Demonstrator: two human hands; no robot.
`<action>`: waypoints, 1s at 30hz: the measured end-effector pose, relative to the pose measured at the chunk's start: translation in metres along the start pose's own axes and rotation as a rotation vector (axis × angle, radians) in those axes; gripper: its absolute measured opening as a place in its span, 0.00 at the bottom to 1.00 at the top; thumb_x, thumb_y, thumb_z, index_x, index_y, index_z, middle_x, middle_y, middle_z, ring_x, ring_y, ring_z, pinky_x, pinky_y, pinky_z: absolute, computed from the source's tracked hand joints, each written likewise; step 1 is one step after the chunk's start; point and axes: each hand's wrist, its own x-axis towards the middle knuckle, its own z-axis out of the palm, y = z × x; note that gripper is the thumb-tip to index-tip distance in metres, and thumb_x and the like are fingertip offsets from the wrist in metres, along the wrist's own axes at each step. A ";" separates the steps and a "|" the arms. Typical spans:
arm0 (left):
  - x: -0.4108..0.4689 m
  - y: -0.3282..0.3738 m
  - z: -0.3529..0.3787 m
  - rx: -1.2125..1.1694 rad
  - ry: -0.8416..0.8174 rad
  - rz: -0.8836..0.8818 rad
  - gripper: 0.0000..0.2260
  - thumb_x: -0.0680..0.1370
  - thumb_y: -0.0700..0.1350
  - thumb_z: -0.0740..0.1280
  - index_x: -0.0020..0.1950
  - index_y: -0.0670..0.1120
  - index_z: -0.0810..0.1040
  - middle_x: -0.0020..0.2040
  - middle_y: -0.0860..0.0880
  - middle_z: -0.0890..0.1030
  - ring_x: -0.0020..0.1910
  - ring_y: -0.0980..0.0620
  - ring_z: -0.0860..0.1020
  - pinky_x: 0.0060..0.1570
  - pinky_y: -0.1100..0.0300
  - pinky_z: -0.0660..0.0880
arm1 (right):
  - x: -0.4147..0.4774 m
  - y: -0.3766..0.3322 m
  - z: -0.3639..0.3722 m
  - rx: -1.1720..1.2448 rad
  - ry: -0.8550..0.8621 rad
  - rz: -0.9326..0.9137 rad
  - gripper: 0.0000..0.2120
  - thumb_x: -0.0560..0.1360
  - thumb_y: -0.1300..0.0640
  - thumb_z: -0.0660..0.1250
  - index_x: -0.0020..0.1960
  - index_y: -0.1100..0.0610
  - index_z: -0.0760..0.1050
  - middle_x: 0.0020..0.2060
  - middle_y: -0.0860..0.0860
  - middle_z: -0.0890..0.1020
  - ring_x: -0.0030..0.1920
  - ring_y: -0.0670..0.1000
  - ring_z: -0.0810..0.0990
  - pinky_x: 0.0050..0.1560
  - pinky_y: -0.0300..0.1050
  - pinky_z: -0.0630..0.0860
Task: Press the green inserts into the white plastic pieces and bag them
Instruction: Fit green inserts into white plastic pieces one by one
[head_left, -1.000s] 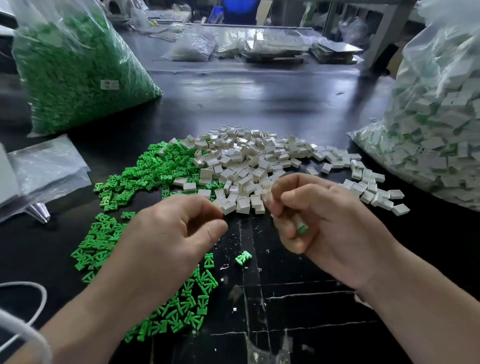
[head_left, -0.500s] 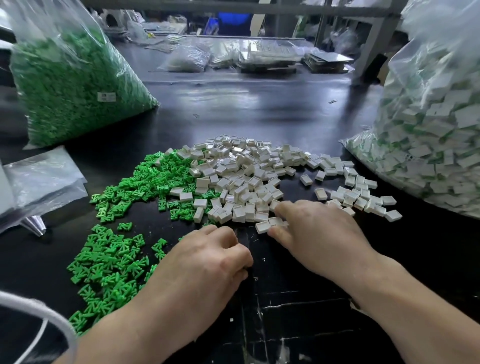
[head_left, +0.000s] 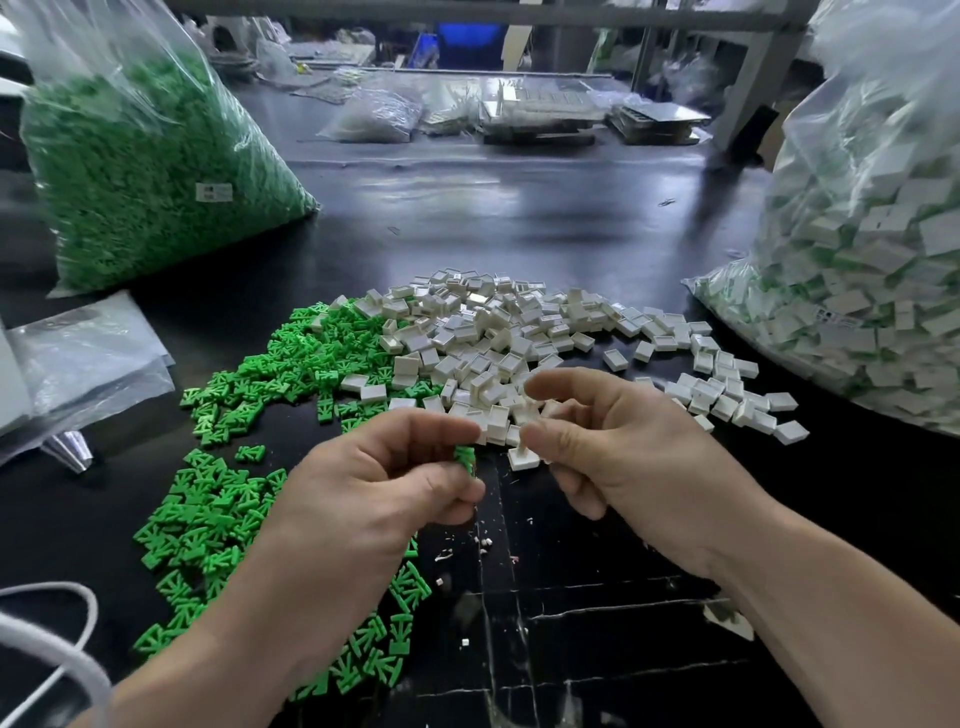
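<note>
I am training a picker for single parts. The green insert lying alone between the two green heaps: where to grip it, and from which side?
Pinch the green insert across its two opposite edges, coming straight down. It lies flat on the table and apart from its neighbours, so only its thin sides are free.

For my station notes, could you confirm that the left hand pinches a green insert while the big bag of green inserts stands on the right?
Not quite: the head view shows the bag of green inserts on the left, not the right. The left hand does pinch a green insert.
</note>
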 end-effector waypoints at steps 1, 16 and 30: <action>0.001 0.000 0.000 -0.065 0.002 -0.014 0.10 0.70 0.39 0.72 0.47 0.51 0.85 0.41 0.43 0.85 0.43 0.47 0.85 0.40 0.63 0.80 | 0.001 -0.001 0.002 0.115 -0.015 0.037 0.12 0.73 0.55 0.76 0.55 0.49 0.82 0.32 0.52 0.78 0.30 0.51 0.74 0.28 0.40 0.72; -0.002 -0.001 0.003 -0.186 0.034 0.034 0.08 0.68 0.48 0.78 0.43 0.48 0.84 0.34 0.46 0.80 0.33 0.49 0.79 0.31 0.60 0.75 | -0.005 -0.012 0.010 0.730 -0.327 0.242 0.10 0.72 0.66 0.70 0.53 0.64 0.79 0.40 0.60 0.79 0.30 0.49 0.75 0.25 0.37 0.72; -0.014 0.010 0.010 0.320 0.048 0.409 0.03 0.76 0.48 0.65 0.47 0.56 0.77 0.51 0.59 0.84 0.44 0.60 0.82 0.41 0.72 0.74 | -0.014 -0.016 0.021 0.479 -0.363 0.257 0.08 0.68 0.70 0.72 0.45 0.61 0.78 0.37 0.57 0.79 0.32 0.52 0.79 0.28 0.39 0.74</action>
